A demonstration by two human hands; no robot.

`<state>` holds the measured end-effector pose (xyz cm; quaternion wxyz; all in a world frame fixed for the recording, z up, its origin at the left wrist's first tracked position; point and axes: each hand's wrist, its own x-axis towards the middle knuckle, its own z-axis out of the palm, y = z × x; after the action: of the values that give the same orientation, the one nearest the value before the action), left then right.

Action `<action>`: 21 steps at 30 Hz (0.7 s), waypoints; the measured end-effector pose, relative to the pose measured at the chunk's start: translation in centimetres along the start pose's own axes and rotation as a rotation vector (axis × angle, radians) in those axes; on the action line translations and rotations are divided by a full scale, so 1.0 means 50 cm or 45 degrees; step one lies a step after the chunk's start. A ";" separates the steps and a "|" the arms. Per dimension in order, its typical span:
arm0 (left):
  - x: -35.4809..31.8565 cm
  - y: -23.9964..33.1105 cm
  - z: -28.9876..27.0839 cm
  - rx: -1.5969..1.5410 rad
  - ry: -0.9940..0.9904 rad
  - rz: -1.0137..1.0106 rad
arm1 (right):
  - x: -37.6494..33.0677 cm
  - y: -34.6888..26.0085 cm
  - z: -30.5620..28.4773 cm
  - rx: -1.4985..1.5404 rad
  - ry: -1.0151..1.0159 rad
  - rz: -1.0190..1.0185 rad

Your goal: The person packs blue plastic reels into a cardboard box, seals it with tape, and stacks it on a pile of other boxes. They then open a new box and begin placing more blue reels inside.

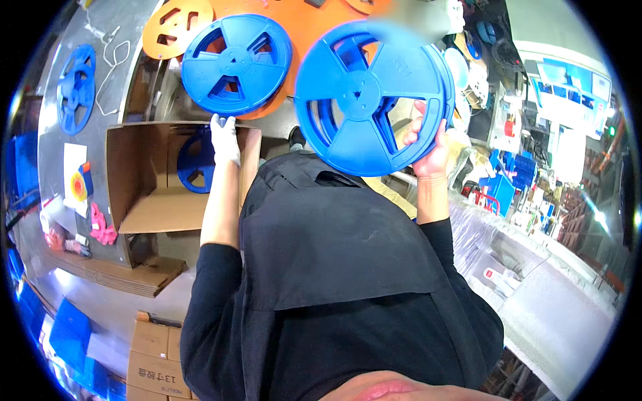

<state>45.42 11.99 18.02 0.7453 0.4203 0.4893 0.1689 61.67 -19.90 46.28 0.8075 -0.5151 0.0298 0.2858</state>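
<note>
Blue plastic reels, stacked face to face (371, 93): your right hand (428, 144) holds the stack upright at its lower right rim, fingers curled over the edge, the grip closed on it, raised in front of your chest. Blue reel, single (237, 63): it lies flat on an orange disc (294, 40) on the counter (73, 27), just above your gloved left hand (225, 137). That hand reaches to the rim of the cardboard box (134, 174); its fingers are stretched out straight, grip open, holding nothing. Cardboard box, flaps open, lying on its side: one blue reel (194, 164) stands inside against the back wall, just left of your left hand. Second orange disc (175, 27): lies left of the single blue reel. Further blue reel (75, 87): on the counter at far left, well apart from both hands. Flattened cardboard sheets (127, 274): stacked below the box. Closed cartons (154, 354): lower left.
</note>
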 end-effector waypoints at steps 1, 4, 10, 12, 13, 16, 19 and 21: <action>-0.023 0.010 -0.001 0.127 -0.054 0.207 | 0.001 -0.007 -0.005 0.092 -0.059 -0.017; -0.134 0.138 0.042 0.799 -0.104 0.999 | 0.012 -0.006 -0.025 0.306 -0.168 -0.054; -0.194 0.257 0.080 1.439 -0.555 1.942 | 0.048 -0.010 0.003 0.600 -0.322 0.049; -0.195 0.274 0.085 1.449 -0.668 1.943 | 0.057 -0.010 0.010 0.671 -0.346 0.098; -0.190 0.273 0.082 1.449 -0.679 1.922 | 0.062 -0.011 0.017 0.652 -0.342 0.102; -0.183 0.266 0.067 1.383 -0.704 1.826 | 0.078 -0.013 0.042 0.581 -0.363 0.125; -0.179 0.245 0.050 1.197 -0.705 1.675 | 0.077 -0.026 0.094 -0.009 -0.248 -0.016; -0.201 0.221 0.036 0.614 -0.791 1.020 | 0.085 -0.037 0.101 -0.158 -0.153 -0.043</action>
<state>44.07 11.01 32.97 0.6148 0.7618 0.0737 0.1903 64.92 -14.35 48.69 0.7791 -0.5464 -0.0454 0.3038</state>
